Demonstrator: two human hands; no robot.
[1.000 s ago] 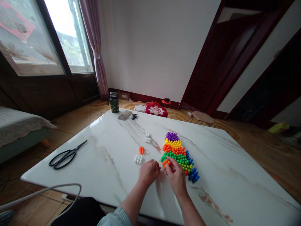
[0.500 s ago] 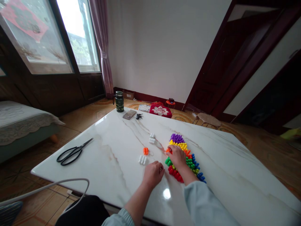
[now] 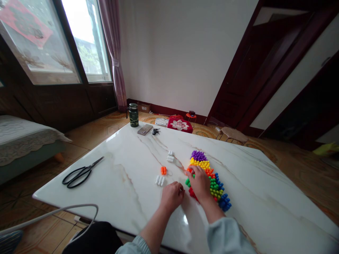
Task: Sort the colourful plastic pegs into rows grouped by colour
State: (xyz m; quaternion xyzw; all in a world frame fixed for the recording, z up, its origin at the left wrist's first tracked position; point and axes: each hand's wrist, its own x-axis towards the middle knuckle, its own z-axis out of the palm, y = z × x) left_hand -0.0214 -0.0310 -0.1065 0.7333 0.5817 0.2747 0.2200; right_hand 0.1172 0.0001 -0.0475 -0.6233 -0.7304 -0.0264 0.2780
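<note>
A block of coloured pegs (image 3: 212,178) lies on the white marble table (image 3: 127,165), in rows of purple, yellow, orange, green, red and blue. My right hand (image 3: 200,181) rests on the block's left side, fingertips pressed to the orange and green rows; whether it pinches a peg is hidden. My left hand (image 3: 172,195) sits curled on the table just left of it, fingers closed, contents hidden. Loose orange pegs (image 3: 163,170) and white pegs (image 3: 160,180) lie left of the block. More white pegs (image 3: 170,157) lie further back.
Black scissors (image 3: 79,173) lie at the table's left. A green bottle (image 3: 134,115), a phone (image 3: 144,129) and keys (image 3: 155,131) stand at the far edge. A grey cable (image 3: 53,215) runs past the near left corner. A bed stands at left.
My right hand went from the block's near end up to its orange row, then drew back slightly. My left hand stayed put, curled. The view shifted a little.
</note>
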